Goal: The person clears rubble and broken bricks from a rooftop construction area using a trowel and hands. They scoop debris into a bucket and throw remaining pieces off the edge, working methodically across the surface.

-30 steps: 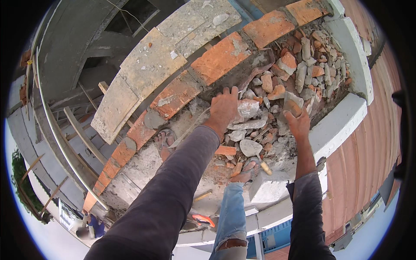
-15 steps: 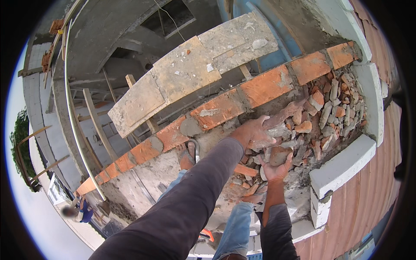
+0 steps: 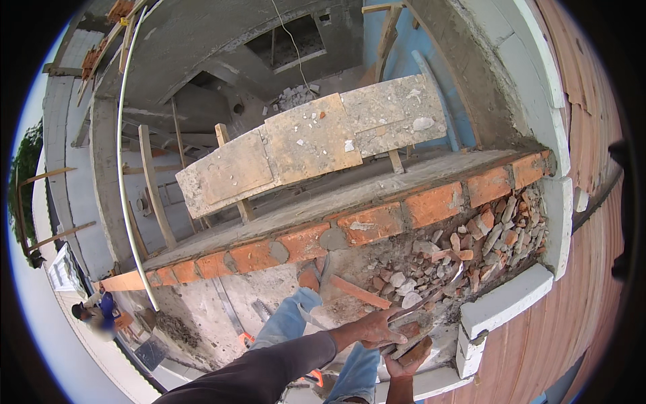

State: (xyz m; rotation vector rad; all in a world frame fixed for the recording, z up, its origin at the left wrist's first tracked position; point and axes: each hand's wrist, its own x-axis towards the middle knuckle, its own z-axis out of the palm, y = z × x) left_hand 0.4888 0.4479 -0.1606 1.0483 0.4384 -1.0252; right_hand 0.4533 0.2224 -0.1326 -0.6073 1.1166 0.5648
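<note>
My left hand [image 3: 374, 328] is closed around a thin, dusty, pointed tool [image 3: 420, 304], which looks like a trowel; its handle is hidden in the fingers. Just below it, my right hand [image 3: 402, 368] cups a broken brick piece [image 3: 415, 352] with mortar on it. Another fragment [image 3: 408, 330] lies between the two hands; which hand bears it I cannot tell. Beyond them spreads a pile of brick and mortar rubble [image 3: 494, 232]. A long orange brick strip [image 3: 360, 292] lies left of the hands.
A row of mortared orange bricks [image 3: 370, 224] crosses ahead, with a dusty plank platform [image 3: 313, 138] beyond it. White blocks [image 3: 508, 299] edge the right side, above a corrugated roof [image 3: 518, 353]. A handsaw [image 3: 232, 310] lies near my legs. Another person [image 3: 101, 311] is at far left.
Both hands have drawn back from the rubble toward my body. My right hand, spread at a brick chunk before, now holds a brick piece. The view has shifted, showing more of the room beyond.
</note>
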